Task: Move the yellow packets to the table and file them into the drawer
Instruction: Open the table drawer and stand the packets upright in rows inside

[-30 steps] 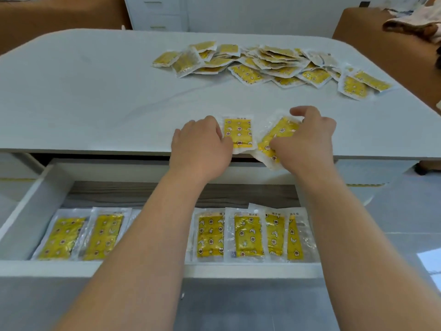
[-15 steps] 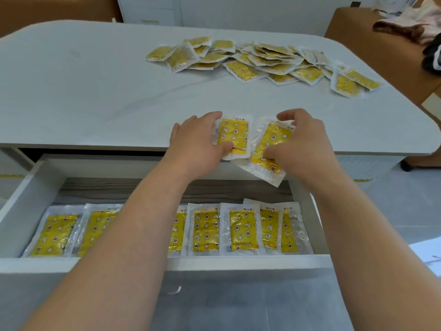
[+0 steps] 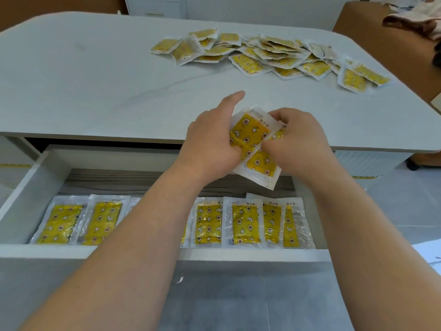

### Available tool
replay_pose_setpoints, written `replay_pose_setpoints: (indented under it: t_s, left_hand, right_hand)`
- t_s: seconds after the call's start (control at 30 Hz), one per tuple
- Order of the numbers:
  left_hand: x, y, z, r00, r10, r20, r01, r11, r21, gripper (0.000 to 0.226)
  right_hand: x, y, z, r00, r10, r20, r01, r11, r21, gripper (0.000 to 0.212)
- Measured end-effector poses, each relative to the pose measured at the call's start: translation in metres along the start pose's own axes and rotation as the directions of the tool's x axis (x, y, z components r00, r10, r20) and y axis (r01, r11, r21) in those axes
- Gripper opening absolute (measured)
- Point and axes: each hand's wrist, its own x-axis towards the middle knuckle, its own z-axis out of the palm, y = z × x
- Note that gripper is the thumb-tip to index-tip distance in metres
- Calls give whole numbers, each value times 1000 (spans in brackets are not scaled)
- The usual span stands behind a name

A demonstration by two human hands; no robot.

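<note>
The pale grey table (image 3: 95, 80), matte, faintly veined and round-cornered, spreads ahead of me, its plain surface showing widest at 10 o'clock. Behind it at 12 o'clock stands a white cabinet (image 3: 155, 5). At 2 o'clock a brown upholstered seat (image 3: 365, 22) carries a crumpled cloth (image 3: 415, 17). From 12 to 2 o'clock on the tabletop lies a loose heap of yellow packets (image 3: 274, 58), overlapping every which way, a few showing pale backs.

Under the table's near edge the white drawer (image 3: 26, 194) stands pulled out toward me, its left wall at 9 o'clock and its front rail crossing beneath my forearms. Its floor is grey wood-grain. A strip of that shows between the back wall and the filed row of yellow packets (image 3: 245, 223), which lie flat side by side along the front, the rightmost overlapping. At 6 o'clock, below the drawer front, is grey tiled floor (image 3: 238, 302).

Over the drawer's back wall, at the table's edge, my left hand (image 3: 210, 144) curls round the left side of the two held packets (image 3: 248, 134), index finger stretched straight toward 1 o'clock. My right hand (image 3: 298, 142), fingers bent tight, pinches their right side. They are glossy clear sleeves with white borders round yellow pads printed with stars, moons and flowers. One overlaps the other, and the lower one's corner tilts toward 5 o'clock above the drawer.
</note>
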Motion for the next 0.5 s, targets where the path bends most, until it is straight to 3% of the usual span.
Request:
replay_pose_setpoints:
  t_s: [0.17, 0.27, 0.33, 0.4, 0.5]
  left_hand:
    - [-3, 9, -11, 998, 8, 60, -14, 995, 96, 21]
    - [-1, 12, -38, 978, -110, 176, 75, 978, 196, 18]
    - [-5, 10, -57, 902, -259, 346, 154, 941, 303, 16]
    - [-10, 3, -65, 762, -391, 516, 153, 883, 443, 20]
    - [-15, -14, -55, 609, -499, 616, 121, 827, 550, 21]
  right_hand:
    - [-3, -7, 4, 995, -66, 74, 67, 998, -12, 33]
    - [-6, -13, 6, 984, -97, 152, 106, 993, -53, 27]
    - [-8, -17, 4, 968, -95, 231, 120, 988, -98, 25]
    - [-11, -19, 3, 931, -75, 357, 152, 969, -194, 26]
    - [-16, -21, 12, 847, -20, 530, 196, 941, -277, 26]
